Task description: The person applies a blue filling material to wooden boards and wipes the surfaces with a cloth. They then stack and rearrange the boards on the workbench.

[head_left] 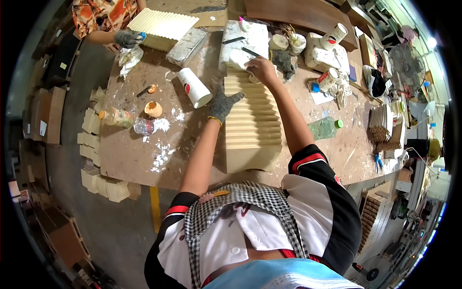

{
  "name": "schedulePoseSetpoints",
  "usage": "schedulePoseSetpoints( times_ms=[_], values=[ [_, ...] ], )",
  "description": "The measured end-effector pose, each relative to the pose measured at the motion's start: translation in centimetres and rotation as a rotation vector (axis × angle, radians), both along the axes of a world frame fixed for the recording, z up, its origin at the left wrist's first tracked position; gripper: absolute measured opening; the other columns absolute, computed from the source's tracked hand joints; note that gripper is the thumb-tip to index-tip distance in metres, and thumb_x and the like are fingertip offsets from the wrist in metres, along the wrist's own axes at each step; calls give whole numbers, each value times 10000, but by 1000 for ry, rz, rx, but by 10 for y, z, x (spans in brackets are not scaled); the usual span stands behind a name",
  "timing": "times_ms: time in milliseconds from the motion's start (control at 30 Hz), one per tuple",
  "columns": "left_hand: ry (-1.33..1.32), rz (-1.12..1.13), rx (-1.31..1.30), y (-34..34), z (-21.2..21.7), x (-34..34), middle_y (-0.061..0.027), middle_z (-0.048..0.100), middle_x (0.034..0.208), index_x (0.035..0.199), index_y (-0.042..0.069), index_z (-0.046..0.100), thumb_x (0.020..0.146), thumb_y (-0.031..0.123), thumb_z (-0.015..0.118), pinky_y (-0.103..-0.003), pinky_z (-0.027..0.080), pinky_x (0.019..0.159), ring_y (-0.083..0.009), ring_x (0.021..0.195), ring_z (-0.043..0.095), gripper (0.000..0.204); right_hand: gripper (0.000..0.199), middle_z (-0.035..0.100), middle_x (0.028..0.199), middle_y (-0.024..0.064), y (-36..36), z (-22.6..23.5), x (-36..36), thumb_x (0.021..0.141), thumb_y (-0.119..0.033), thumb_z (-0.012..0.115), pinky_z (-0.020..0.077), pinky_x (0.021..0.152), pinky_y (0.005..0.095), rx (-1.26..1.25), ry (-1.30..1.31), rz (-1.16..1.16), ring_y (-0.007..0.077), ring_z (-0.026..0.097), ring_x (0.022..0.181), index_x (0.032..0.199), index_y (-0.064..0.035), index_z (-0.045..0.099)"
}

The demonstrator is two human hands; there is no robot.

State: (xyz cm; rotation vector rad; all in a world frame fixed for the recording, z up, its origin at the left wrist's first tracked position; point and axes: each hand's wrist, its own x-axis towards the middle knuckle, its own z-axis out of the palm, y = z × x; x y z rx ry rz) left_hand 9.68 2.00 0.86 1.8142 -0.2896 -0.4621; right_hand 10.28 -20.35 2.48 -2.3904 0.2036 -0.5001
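A cream block with a ridged, wavy top (252,126) lies lengthwise on the table in front of me. My left hand (224,103), in a grey knit glove, rests against its left edge with the thumb spread over the ridges. Over the far end, my bare right hand (263,71) is closed on a thin dark tool (250,51). Its other end is hidden under my fingers. Just beyond lies a white-smeared slab (257,36) with a second dark strip (234,40) on it.
A co-worker's gloved hand (129,38) holds another ridged block (161,26) at the far left. A tipped paper cup (194,88), an orange-capped bottle (117,117) and an orange cup (153,109) stand left; a green bottle (325,128) lies right. Stacked cream pieces (91,139) flank the table.
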Motion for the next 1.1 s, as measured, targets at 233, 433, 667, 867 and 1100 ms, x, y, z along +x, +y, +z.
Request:
schedulePoseSetpoints(
  times_ms=[233,433,667,867,1100],
  values=[
    [-82,-4,76,5,-18,7,-221,542,1377,1490,-40,336,716,456,859,-386,373,1107,-321,1281,505,1058,164,728,882,119,6,8,20,898,-130,704,536,696,341,404,-376,-224,256,677,749,1031,-39,730],
    [233,-232,-109,10,3,12,-246,253,1592,1560,-66,93,735,476,853,-380,221,1207,-345,1462,272,1246,139,702,991,73,-15,-5,-18,821,-144,749,549,748,433,-327,14,-64,309,667,886,953,-142,791],
    [117,-60,-130,14,-24,9,-181,616,1261,1420,-40,410,752,363,853,-355,447,1027,-275,1132,592,897,215,718,936,140,-64,20,-68,850,-268,741,552,709,439,-339,71,-378,305,705,801,975,-93,752],
    [-270,-134,149,-1,-62,20,-280,439,1448,1458,-60,319,755,424,845,-416,339,1136,-322,1318,456,1002,396,552,1252,157,51,-44,-32,844,-154,661,533,805,437,-726,401,-228,310,513,1151,1214,-40,575],
    [-729,-505,224,-18,-214,92,-200,329,1549,1533,37,224,962,438,585,-414,285,1159,-332,1417,326,785,186,591,1040,158,128,0,36,831,-110,651,493,827,456,-188,-132,183,359,576,973,1014,-83,666]
  ],
)
